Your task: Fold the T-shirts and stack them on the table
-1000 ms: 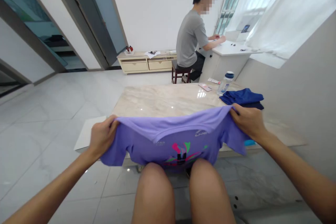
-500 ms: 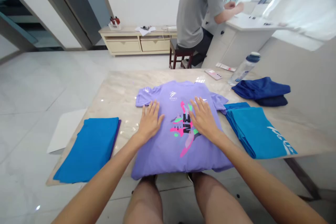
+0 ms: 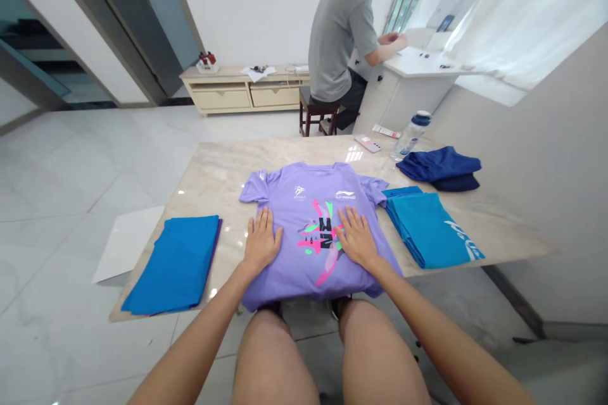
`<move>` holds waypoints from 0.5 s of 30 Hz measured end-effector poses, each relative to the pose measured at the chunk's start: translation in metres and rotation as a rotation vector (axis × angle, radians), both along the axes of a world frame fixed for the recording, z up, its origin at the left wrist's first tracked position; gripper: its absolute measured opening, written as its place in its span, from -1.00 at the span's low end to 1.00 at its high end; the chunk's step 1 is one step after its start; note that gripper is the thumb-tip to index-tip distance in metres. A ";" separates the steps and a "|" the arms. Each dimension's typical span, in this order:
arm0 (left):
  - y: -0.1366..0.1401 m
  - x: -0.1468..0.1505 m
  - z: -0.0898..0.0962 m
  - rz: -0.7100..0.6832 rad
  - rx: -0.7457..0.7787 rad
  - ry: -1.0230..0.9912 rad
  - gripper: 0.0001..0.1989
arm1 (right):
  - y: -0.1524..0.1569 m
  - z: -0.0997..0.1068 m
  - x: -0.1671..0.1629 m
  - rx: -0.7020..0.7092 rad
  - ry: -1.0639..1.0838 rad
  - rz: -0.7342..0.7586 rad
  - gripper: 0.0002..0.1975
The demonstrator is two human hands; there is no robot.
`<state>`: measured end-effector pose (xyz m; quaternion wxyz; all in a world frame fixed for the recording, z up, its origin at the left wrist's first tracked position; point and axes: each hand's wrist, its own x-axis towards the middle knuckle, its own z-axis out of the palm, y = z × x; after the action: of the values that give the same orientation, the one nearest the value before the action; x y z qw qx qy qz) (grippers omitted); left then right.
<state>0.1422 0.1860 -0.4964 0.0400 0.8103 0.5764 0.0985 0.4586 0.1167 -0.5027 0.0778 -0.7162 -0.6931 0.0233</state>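
Observation:
A purple T-shirt (image 3: pixel 289 266) with a colourful print lies spread face up on the marble-look table (image 3: pixel 223 171), its neckline away from me and its hem over the near edge. My left hand (image 3: pixel 262 242) rests flat on the shirt's left side, fingers stretched out. On the right side, beside the print, my right hand (image 3: pixel 356 239) is pressed flat with its fingers apart. Left of the shirt is a stack of folded blue cloth (image 3: pixel 178 262) with a purple layer underneath. Folded teal-blue cloth (image 3: pixel 427 231) with white lettering lies close to the right sleeve.
Dark blue bunched cloth (image 3: pixel 441 168), a water bottle (image 3: pixel 412 136) and a pink phone (image 3: pixel 368 143) are at the table's right back. Beyond, a person in a grey shirt (image 3: pixel 337 31) sits on a stool (image 3: pixel 316 115) by a white desk (image 3: pixel 418 69). A low cabinet (image 3: pixel 223 98) lines the wall.
My view has shifted a little. Both hands have slid down the shirt toward me, still flat. The right hand now leaves the white chest logo uncovered.

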 end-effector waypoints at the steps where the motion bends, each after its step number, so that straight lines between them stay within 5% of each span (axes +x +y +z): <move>1: -0.011 -0.002 0.000 0.006 0.010 0.007 -0.27 | -0.007 0.000 -0.002 0.000 0.002 0.010 -0.30; 6: -0.063 -0.016 0.006 0.001 0.000 0.092 -0.29 | -0.039 -0.007 -0.009 0.016 0.013 0.063 -0.32; 9: -0.069 -0.026 0.025 -0.038 -0.080 0.121 -0.35 | -0.048 -0.014 -0.009 0.027 0.025 0.087 -0.32; 15: 0.009 -0.056 0.082 0.106 -0.203 -0.017 -0.69 | -0.054 -0.021 -0.013 0.156 0.042 0.075 -0.34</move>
<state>0.0867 0.1946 -0.4147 0.1212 0.7696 0.6251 0.0484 0.4455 0.0630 -0.5238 0.1470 -0.6807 -0.7175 -0.0129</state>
